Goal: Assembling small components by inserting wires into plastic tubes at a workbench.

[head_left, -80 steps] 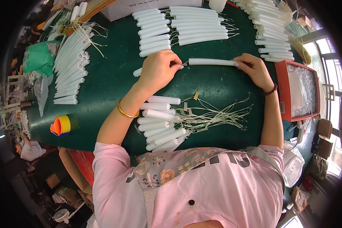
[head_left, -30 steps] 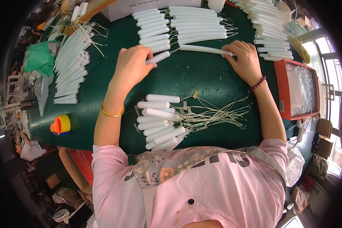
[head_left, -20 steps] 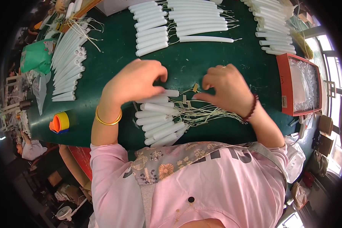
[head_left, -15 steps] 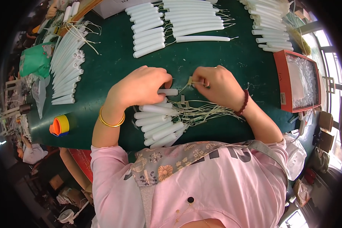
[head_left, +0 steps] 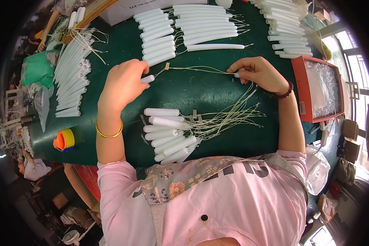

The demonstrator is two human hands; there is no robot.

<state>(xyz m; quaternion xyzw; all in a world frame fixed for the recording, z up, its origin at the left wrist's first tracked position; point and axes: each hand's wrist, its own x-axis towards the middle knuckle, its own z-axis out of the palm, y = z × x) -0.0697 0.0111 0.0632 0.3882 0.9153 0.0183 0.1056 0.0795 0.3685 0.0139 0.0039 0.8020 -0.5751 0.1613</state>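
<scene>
My left hand (head_left: 125,84) is closed around a short white tube (head_left: 148,78), whose end sticks out past the fingers. From that end two thin pale wires (head_left: 199,68) run to the right, nearly taut above the table, with a small tan tape tab (head_left: 167,66) near the tube. My right hand (head_left: 260,75) pinches the far part of these wires between thumb and fingers. Below both hands lies a pile of short white tubes (head_left: 167,135), their loose wires (head_left: 223,118) fanned out to the right.
Rows of white tubes (head_left: 211,30) lie at the back, with more stacked at the far right (head_left: 285,28) and left (head_left: 71,80). An orange box (head_left: 298,88) of clear plastic pieces stands right. A yellow-orange tape roll (head_left: 65,139) sits on the green table (head_left: 110,149) at left.
Both hands have lifted away from the pile and spread apart, the left going up and left with its tube. The wires between them are now drawn out nearly straight.
</scene>
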